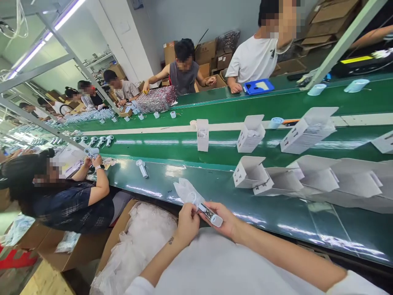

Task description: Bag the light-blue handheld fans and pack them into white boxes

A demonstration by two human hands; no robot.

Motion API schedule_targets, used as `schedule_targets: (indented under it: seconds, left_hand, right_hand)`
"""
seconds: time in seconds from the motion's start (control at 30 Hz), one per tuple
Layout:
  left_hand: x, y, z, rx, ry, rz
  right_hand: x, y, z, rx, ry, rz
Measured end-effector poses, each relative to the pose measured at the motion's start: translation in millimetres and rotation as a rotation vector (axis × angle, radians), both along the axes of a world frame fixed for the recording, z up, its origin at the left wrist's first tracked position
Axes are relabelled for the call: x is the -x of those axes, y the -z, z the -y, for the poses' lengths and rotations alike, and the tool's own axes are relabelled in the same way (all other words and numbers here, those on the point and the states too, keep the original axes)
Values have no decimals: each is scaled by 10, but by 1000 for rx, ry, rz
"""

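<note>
Device (pixel 211 215), elongated, light-blue and dark plastic, is clamped in the right hand (pixel 227 221), long axis ten to four o'clock; the left hand (pixel 188 223) pinches the translucent plastic bag (pixel 184 189) at its ten-o'clock end.

One head camera, looking out and down!
From above the wearer's lap it faces across the near edge of the bench (pixel 196 168), hands (pixel 204 217) close below, far workers (pixel 186 69) well back.
</note>
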State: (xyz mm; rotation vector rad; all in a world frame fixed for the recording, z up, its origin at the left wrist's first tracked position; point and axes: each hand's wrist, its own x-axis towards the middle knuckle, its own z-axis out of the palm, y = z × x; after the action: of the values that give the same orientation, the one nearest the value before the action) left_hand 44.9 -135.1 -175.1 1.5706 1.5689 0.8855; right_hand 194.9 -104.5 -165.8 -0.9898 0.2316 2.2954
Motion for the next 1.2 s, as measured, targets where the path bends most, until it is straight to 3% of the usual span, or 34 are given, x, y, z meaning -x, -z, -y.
schedule_targets:
  seconds: [0.2,0.33,0.43,0.6,0.67,0.77,0.9,1.0,1.1,1.2]
  left_hand:
    - [-72,60,-179,-6,-153,267]
    - [-115,42,-276,119,-249,535]
    - [-189,17,-292,151,-321,559]
    - [-178,-145,-179,115,-65,295]
    - [-123,-250,-161,68,-30,194]
    - [-92,-371,-180,54,-18,220]
    - [-192,-434,-203,280,167,404]
    - [-250,-484,-245,409,89,564]
    - [-232,-561,-332,350,57,551]
    - [-208,-626,-421,265,127,475]
  right_hand:
    - [-4,-10,9,-45,95,-94]
    - [-54,-25,20,-47,91,-139]
    - [-70,-37,4,-76,94,-190]
    - [-144,-68,-82,-131,42,-59]
    - [-183,-59,-75,-113,9,6]
    - [-208,-18,21,-81,-25,95]
    - [-224,10,154,-98,18,176]
    - [-272,-1,155,-268,-35,214]
    - [-312,-14,93,-517,-131,378]
    - [-309,-67,38,-632,-114,493]
